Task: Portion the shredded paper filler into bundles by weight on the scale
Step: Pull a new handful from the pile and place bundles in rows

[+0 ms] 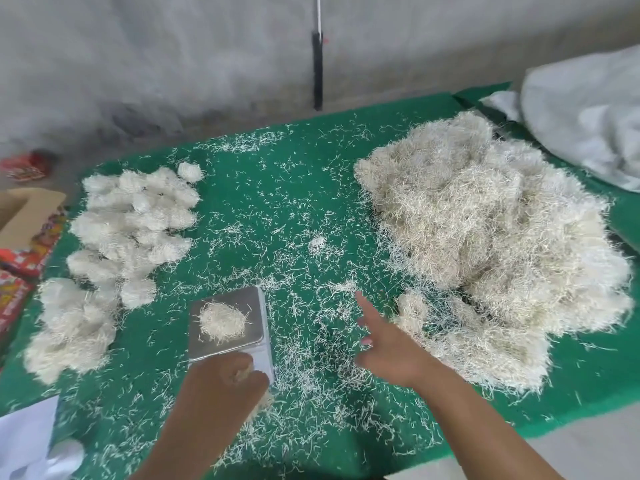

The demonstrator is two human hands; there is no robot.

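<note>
A small silver scale (pixel 254 306) sits on the green mat (pixel 270 202) near the front, with one small tuft of shredded paper (pixel 221 322) on its pan. My left hand (pixel 228 379) is curled at the scale's front edge and pinches a few shreds. Over the loose shreds to the right of the scale, my right hand (pixel 388 348) hovers with its fingers spread and nothing in it. The big heap of shredded paper (pixel 491 244) lies on the right. Several finished round bundles (pixel 124 237) are piled on the left.
Loose shreds cover the middle of the mat. A white sack (pixel 588 112) lies at the back right. A cardboard box (pixel 24 216) and red printed packs (pixel 20 258) sit off the mat's left edge. White paper (pixel 31 441) lies at the front left.
</note>
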